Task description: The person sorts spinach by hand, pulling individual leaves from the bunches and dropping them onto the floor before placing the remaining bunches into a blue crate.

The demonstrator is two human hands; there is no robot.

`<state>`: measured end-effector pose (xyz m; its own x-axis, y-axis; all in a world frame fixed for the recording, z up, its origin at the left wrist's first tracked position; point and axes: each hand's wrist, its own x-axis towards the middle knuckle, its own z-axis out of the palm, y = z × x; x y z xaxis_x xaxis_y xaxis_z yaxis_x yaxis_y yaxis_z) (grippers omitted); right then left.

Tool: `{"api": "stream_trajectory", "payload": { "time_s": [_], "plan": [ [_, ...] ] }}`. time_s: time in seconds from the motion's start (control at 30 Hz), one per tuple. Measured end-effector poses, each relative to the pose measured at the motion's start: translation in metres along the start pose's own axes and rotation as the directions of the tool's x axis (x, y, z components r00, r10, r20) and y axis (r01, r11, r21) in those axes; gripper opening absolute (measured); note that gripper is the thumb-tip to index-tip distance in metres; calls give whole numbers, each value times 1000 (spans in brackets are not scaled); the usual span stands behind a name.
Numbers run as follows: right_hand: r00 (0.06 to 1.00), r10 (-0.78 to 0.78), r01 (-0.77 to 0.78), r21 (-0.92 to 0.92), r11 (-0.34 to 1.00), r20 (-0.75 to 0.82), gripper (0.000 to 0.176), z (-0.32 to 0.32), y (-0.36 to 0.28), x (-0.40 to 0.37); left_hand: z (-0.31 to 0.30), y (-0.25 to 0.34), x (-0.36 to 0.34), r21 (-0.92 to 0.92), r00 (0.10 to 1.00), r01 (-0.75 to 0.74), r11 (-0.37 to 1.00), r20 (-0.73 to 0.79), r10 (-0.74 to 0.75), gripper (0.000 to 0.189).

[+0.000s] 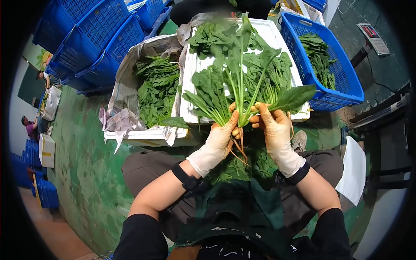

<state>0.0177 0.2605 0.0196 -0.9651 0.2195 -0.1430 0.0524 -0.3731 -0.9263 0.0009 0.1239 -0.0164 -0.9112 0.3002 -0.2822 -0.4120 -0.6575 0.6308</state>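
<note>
My left hand [216, 143], in a stained white glove, is closed around the lower stems of a bunch of spinach [211, 93], leaves pointing away from me. Thin pinkish roots [242, 154] hang below its fingers. My right hand [276, 132], gloved the same way, is closed at the stem base of spinach beside it; a broad leaf [294, 99] sticks out to the right above its fingers. Beyond both hands, spinach bunches [268, 71] lie on a white foam lid [187, 86]. Loose spinach [236, 169] lies below my hands, over my lap.
Left stands a paper-lined foam box [149, 135] of spinach [158, 91]. A blue crate [338, 99] with more greens is at right, near a scale [373, 39]. Blue crates [102, 30] are stacked upper left. Two people [31, 126] are at far left.
</note>
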Motion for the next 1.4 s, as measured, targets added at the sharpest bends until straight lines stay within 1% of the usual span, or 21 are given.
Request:
{"api": "stream_trajectory", "payload": {
  "time_s": [0.1,0.2,0.3,0.37,0.4,0.43,0.5,0.53,0.57,0.63,0.7,0.73,0.77,0.83,0.9,0.97,1.0,1.1,1.17,1.3,1.4],
  "plan": [
    [994,-80,87,-99,991,73,28,-1,4,-5,-5,2,-2,148,985,169,974,-10,-170,36],
    [966,-188,226,-228,947,175,23,-2,8,-19,2,11,-3,48,969,229,972,-111,-223,30],
    [869,-268,324,-68,943,417,15,1,15,-47,-16,23,17,-68,978,172,983,-107,-178,34],
    [832,-210,258,-22,966,514,13,1,14,-63,-21,36,23,-151,989,139,979,-37,-146,36],
    [852,45,16,-111,994,521,11,1,8,-66,-23,42,22,-107,983,174,979,72,-167,41],
    [760,231,116,-477,871,607,17,-4,2,-53,-24,45,22,-105,983,174,979,72,-167,41],
    [508,432,515,-664,542,746,30,-17,-25,-33,-24,48,21,-128,951,249,960,221,-218,46],
    [350,796,407,-845,346,494,36,-20,-38,-19,-22,50,16,-49,936,255,966,262,-234,50],
    [413,837,260,-927,269,359,35,-20,-56,-19,-21,48,14,-47,934,259,965,265,-238,50],
    [565,757,28,-924,381,329,44,-17,-81,-15,-16,42,10,-36,915,252,967,334,-226,52],
    [782,490,-103,-696,711,385,37,-19,-71,-8,-7,36,4,89,920,183,979,337,-202,55],
    [870,348,-75,-604,793,349,30,-16,-60,-8,-9,31,4,85,886,193,978,413,-211,55],
    [892,166,116,-568,815,420,27,-17,-40,-5,-7,28,2,83,846,205,975,486,-219,56],
    [882,94,182,-517,836,462,28,-14,-17,-6,9,14,-6,142,937,90,986,323,-132,51],
    [909,111,129,-523,843,402,27,-16,-5,-5,-11,-3,5,122,965,72,990,242,-100,51],
    [965,-2,143,-520,842,261,27,-12,-4,-7,-6,1,6,88,993,-10,996,117,0,49],
    [964,-79,237,-682,692,255,21,-14,-1,-6,-15,-3,14,74,996,-25,997,86,18,52],
    [934,-109,345,-778,525,341,23,-12,15,-15,-24,-2,14,44,982,136,990,128,-140,60],
    [916,-108,394,-816,423,386,23,-14,26,-19,-12,0,5,5,985,132,991,108,-132,65],
    [892,-136,448,-796,407,432,24,-14,26,-22,-18,0,4,-70,964,205,976,188,-189,65],
    [886,-143,459,-791,405,441,24,-14,26,-25,-12,7,-3,34,958,211,977,192,-214,62]
  ]
}}
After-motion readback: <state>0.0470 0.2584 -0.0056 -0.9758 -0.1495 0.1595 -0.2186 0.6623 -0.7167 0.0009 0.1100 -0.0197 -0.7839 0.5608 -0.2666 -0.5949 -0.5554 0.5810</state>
